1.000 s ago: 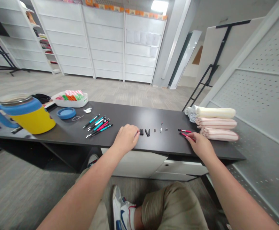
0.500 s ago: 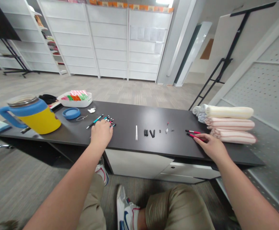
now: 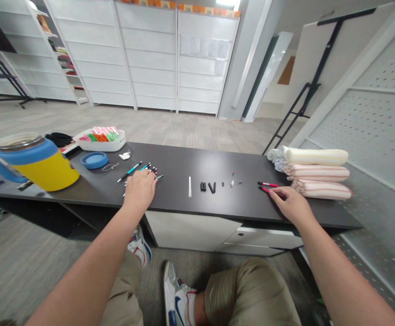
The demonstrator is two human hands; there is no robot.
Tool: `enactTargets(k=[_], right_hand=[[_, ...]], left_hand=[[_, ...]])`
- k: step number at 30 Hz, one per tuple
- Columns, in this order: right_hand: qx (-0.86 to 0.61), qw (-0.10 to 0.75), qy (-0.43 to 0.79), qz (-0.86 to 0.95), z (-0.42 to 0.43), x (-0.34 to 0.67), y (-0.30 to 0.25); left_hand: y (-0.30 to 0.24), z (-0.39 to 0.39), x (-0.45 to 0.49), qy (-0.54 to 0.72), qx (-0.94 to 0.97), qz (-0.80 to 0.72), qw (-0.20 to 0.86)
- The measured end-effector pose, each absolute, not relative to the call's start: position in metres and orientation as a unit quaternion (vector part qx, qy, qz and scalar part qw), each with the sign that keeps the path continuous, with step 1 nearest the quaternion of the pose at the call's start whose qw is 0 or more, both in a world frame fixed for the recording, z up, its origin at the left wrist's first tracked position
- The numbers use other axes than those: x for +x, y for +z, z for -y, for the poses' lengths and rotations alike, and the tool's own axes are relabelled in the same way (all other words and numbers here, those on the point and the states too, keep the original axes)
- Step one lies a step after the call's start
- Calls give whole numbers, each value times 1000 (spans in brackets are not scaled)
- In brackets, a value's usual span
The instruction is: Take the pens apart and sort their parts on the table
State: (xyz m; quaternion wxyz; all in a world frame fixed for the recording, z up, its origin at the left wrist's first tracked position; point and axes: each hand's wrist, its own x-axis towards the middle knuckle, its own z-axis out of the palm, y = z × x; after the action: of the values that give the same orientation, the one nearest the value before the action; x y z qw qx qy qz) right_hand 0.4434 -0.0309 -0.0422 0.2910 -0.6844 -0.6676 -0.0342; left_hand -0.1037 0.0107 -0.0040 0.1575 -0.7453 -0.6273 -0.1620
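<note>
Where the dark table runs across a room of grey carpet, we see white shelving along the far wall and a white pegboard panel rising at the right.

At the table's left end stands a yellow mug with a blue handle and a blue band under its lid; we cannot see what is in it. Behind it, further right, a white tray holds small pink, orange and green pieces, and a blue ring lies flat just in front of the tray.

Next comes a bunch of pens, teal, pink and black, lying side by side. Our left hand lies palm down over their near ends, fingers bent onto them; we cannot tell whether it grips one.

Near the middle lie a thin white stick, some short black parts and a few tiny bits, all apart from each other.

Further right, two red pens lie close together. Our right hand rests on the table's near edge with thumb and forefinger at the nearer one; we cannot tell whether they pinch it. Rolled towels are stacked at the right end.
</note>
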Motion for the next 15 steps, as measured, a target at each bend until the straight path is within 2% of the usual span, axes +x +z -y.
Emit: enactTargets(k=[15], right_hand=[[-660, 301, -28, 687, 33, 441, -42]], left_hand=[[-5, -17, -100, -194, -801, 548, 145]])
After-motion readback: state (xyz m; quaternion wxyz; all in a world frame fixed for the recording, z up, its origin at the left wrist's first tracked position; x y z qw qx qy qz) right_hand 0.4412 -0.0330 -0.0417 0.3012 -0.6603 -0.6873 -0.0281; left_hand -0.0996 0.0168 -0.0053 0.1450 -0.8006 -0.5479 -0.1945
